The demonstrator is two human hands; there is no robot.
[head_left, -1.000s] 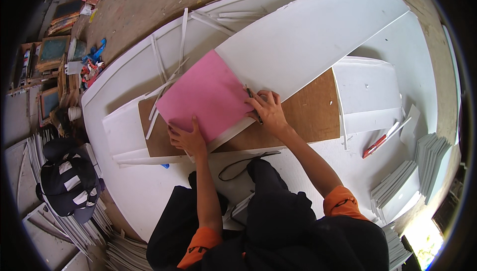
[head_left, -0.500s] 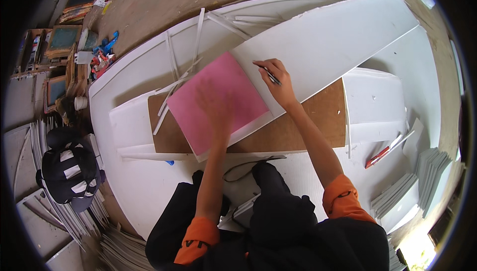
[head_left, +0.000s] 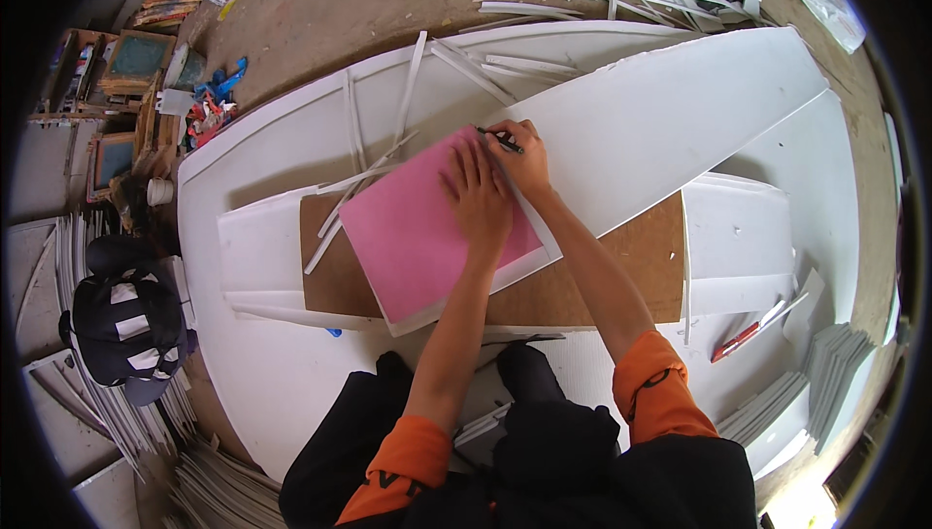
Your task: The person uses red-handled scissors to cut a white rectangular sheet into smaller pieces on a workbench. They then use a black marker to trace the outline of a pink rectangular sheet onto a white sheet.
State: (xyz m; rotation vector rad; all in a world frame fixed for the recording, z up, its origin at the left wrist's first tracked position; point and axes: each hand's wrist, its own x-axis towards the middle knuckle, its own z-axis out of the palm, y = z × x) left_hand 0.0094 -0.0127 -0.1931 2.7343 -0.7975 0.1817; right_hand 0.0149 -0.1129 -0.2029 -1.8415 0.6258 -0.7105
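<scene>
A square pink sheet (head_left: 403,238) lies on the end of a long white board (head_left: 670,112). My left hand (head_left: 482,201) is spread flat on the sheet near its right edge, fingers apart. In my right hand (head_left: 524,162) is a dark pen (head_left: 506,143), pinched between the fingers. Its tip is at the sheet's upper corner, beside the sheet's edge. Whether the pen touches the board cannot be made out. Under the white board lies a brown board (head_left: 650,252).
Thin white offcut strips (head_left: 410,92) lie beyond the pink sheet. A red-handled cutter (head_left: 735,343) rests at the right, close to stacked grey sheets (head_left: 837,374). At the left sits a black-and-white bag (head_left: 131,325). Wooden frames (head_left: 136,58) stand at the far left.
My left hand has slid right and settled flat by the sheet's right edge. My right hand has brought the pen to the sheet's upper corner. The whole view has shifted slightly.
</scene>
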